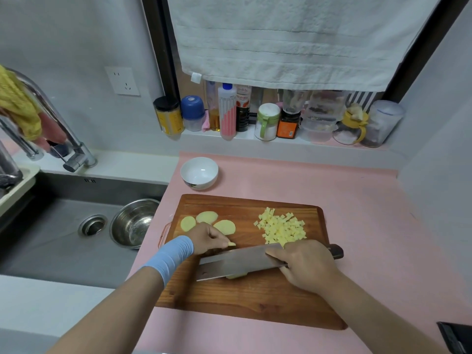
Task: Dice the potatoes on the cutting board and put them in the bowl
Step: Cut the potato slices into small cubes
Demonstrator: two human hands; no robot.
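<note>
A wooden cutting board (255, 297) lies on the pink counter. Three round potato slices (207, 221) sit at its far left and a heap of small potato dice (282, 228) at its far right. My right hand (306, 264) grips a cleaver (229, 264) near the handle, the blade lying across potato pieces (236, 276) that show just under its edge. My left hand (209, 238), with a blue band at the wrist, has curled fingers that pinch potato strips (231, 244) beside the blade. A white bowl (199, 172), with nothing in it, stands beyond the board.
A steel sink (51, 238) lies to the left with a metal bowl (132, 223) in it and a tap (63, 139) above. Jars and bottles (268, 118) line the sill behind. A dark object (457, 335) sits at the counter's near right corner.
</note>
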